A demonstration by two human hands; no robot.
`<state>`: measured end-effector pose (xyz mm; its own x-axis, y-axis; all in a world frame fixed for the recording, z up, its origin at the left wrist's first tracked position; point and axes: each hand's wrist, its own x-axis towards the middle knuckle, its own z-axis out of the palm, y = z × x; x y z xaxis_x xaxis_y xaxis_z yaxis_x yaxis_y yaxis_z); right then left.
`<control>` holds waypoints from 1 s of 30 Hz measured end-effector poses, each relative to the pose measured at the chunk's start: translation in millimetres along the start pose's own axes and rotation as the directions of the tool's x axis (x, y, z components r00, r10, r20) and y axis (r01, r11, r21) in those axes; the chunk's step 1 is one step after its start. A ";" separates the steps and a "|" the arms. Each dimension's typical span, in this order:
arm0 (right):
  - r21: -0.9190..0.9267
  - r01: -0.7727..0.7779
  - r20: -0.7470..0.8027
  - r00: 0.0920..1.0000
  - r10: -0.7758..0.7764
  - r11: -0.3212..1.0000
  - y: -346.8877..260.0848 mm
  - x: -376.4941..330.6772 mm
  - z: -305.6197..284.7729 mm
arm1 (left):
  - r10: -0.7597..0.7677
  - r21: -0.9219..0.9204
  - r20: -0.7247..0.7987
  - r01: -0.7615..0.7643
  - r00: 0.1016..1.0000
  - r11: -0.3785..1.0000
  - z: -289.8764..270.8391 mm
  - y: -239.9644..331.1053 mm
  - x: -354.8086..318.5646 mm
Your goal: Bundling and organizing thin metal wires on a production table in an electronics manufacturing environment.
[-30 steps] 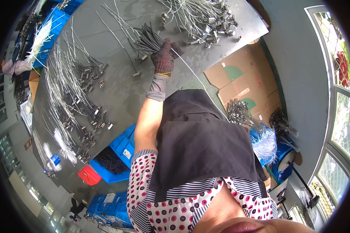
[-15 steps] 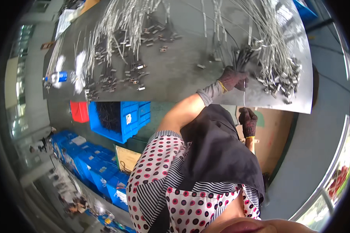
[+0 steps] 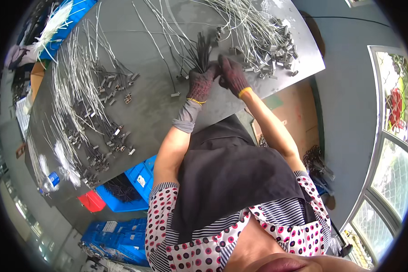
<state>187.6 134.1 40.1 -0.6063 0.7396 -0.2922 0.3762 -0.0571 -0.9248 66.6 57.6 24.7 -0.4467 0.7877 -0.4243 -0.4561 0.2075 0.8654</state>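
Note:
A dark knitted glove covers my left hand (image 3: 202,82), which is closed round a bundle of thin black strips (image 3: 203,53) standing up out of the fist. My right hand (image 3: 232,76), gloved the same way, is beside it with curled fingers close to the left thumb; whatever its fingertips hold is hidden. Just beyond my right hand lies a pile of silvery wires with small metal connectors (image 3: 269,52). A few loose wires (image 3: 155,43) spread over the grey table (image 3: 154,97) left of the bundle, one ending in a small connector (image 3: 175,94).
More silvery wires (image 3: 72,68) with dark connector ends cover the table's left part. A bottle with a blue label (image 3: 53,179) lies by the left corner. Below the edge are a red bin (image 3: 91,201) and a blue crate (image 3: 143,179). Windows (image 3: 387,172) are at the right.
My right hand has come up from below the table edge, where it held a thin pale strand, to beside my left hand. The left keeps the black bundle. The view has turned.

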 end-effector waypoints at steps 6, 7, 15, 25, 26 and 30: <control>-0.677 0.243 -0.049 0.927 -0.372 0.695 -0.5 59.3 5.9 | -0.003 0.085 -0.010 0.004 1.000 0.996 -27.9 3.3 27.6; -0.721 0.074 -0.146 0.956 -0.256 0.689 0.7 71.8 0.3 | 0.019 0.196 0.015 -0.021 1.000 0.980 -39.2 1.2 33.2; -0.788 -0.253 -0.189 0.967 0.169 0.561 20.0 153.4 -19.0 | 0.392 0.820 -0.197 -0.068 0.899 0.568 -76.2 -11.1 40.0; 0.086 -0.247 -0.346 0.901 0.262 0.965 32.1 62.0 -20.4 | -0.136 0.109 -0.062 0.142 0.989 0.984 -30.5 -8.0 4.7; 0.084 -0.169 -0.348 0.918 0.188 0.982 35.3 37.8 -24.5 | -0.159 0.134 -0.044 0.164 0.986 0.977 -25.4 -13.1 3.0; 0.157 -0.108 -0.331 0.931 0.155 0.982 42.1 -57.6 -31.4 | -0.198 0.007 0.053 0.198 0.979 0.980 -2.3 -42.9 1.3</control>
<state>260.3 110.2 25.6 -0.2736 0.9017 -0.3348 0.3244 -0.2412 -0.9146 83.8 48.4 -13.6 -0.3058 0.7609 -0.5723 -0.5297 0.3636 0.7663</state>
